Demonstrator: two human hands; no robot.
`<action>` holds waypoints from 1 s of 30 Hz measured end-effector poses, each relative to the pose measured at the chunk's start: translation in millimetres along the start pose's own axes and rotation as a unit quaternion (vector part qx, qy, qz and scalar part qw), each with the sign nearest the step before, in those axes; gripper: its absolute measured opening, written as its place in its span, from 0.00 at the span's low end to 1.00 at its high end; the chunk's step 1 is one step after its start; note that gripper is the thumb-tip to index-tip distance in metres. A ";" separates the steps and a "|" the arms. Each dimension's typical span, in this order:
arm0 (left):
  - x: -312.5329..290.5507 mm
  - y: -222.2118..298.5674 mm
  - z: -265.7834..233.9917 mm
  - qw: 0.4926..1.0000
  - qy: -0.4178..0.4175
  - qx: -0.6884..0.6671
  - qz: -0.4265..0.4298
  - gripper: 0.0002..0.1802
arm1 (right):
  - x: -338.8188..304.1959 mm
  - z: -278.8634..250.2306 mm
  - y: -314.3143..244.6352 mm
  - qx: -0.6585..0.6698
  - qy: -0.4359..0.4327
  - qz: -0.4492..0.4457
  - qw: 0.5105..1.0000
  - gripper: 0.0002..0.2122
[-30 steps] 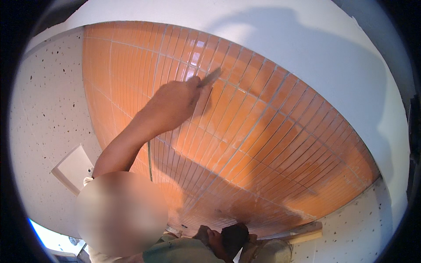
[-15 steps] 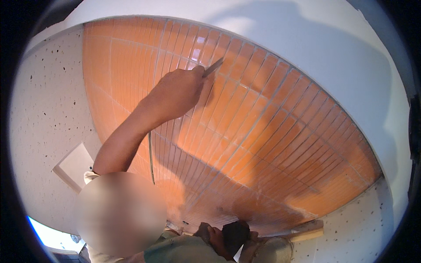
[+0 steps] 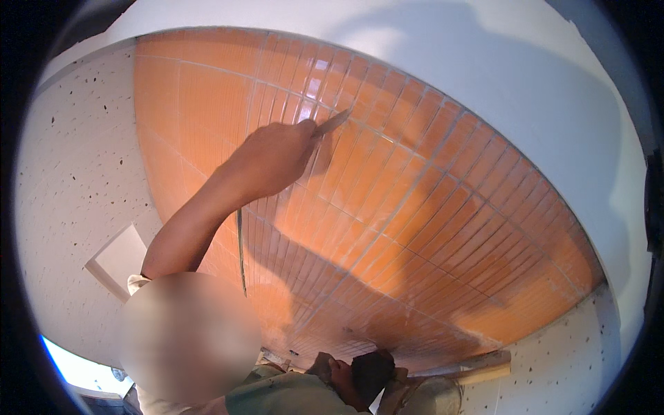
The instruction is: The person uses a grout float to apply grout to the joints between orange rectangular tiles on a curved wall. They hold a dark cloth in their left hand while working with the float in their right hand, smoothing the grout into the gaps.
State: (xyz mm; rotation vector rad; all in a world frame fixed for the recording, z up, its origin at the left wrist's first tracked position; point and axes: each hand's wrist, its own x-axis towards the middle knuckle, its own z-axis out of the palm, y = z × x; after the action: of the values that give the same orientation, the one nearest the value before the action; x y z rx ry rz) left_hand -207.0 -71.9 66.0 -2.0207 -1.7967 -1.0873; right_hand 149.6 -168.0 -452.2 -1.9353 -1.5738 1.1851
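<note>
Head view | left hand [image 3: 283, 152] clamped on thin blade [image 3: 333, 122], upper centre, over orange tiles [image 3: 387, 225] | right hand [image 3: 340, 373], lower centre: grip unclear | joints [image 3: 207, 67] upper left look filled; pale smears [image 3: 487, 339] remain lower right

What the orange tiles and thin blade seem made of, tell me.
Orange tiles: apparently glazed ceramic, glossy, judging by the bright white reflections. Thin blade: probably metal, dull greyish, judging by its slim, straight-edged shape, though stiff plastic remains possible.

Smooth, glossy tiles [image 3: 366, 187] (chalky in patches)
</note>
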 end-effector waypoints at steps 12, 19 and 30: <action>-8.2 -10.4 14.4 0.972 -0.019 -0.206 -0.108 0.18 | 8.9 8.4 29.6 -0.012 0.030 -0.064 0.997 0.22; -9.8 -16.5 25.6 0.995 0.023 -0.090 -0.048 0.13 | 8.7 8.6 24.9 -0.005 0.013 -0.036 0.999 0.22; -37.2 -19.1 32.1 0.994 0.044 -0.095 0.006 0.11 | 13.0 7.6 30.2 -0.061 0.002 -0.021 0.998 0.20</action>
State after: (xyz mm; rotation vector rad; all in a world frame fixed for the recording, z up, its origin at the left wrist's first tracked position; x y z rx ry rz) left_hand -211.8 -76.3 13.7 -2.0475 -1.6924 -1.3688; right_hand 162.3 -166.6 -483.5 -1.9673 -1.7135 1.0903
